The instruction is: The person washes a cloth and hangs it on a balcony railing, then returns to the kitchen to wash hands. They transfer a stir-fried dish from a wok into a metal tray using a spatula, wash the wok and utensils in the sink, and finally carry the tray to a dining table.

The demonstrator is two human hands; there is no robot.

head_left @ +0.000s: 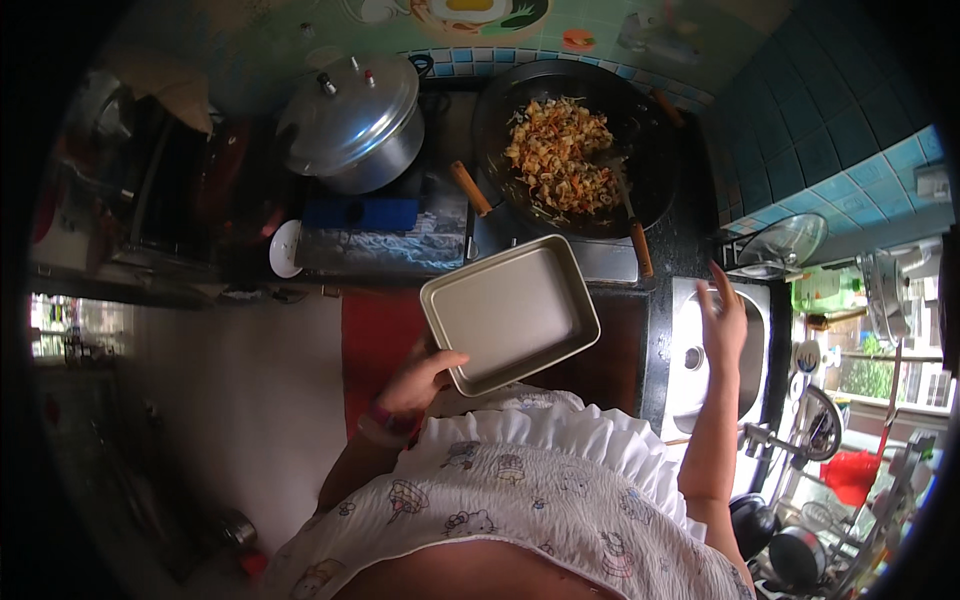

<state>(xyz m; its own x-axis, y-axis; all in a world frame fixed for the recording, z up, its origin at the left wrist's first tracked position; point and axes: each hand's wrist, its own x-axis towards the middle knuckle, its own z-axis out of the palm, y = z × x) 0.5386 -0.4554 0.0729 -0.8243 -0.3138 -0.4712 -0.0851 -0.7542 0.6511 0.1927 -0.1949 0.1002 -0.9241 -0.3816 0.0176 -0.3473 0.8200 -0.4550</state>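
My left hand grips the lower left corner of a beige rectangular baking pan, thumb over the rim. The pan is tilted towards me, and no food shows in it. Over the stainless steel sink, my right hand is raised with its fingers apart and nothing in it. Beyond the pan, a large black wok with wooden handles sits on the stove. Chopped stir-fried food fills part of it. A spatula with a wooden handle leans in the wok, its blade in the food.
Left of the wok stands a lidded metal pressure cooker. A blue cloth-like item and a white bowl lie in front of it. Glass lids stand behind the sink. Several pans are at the lower right.
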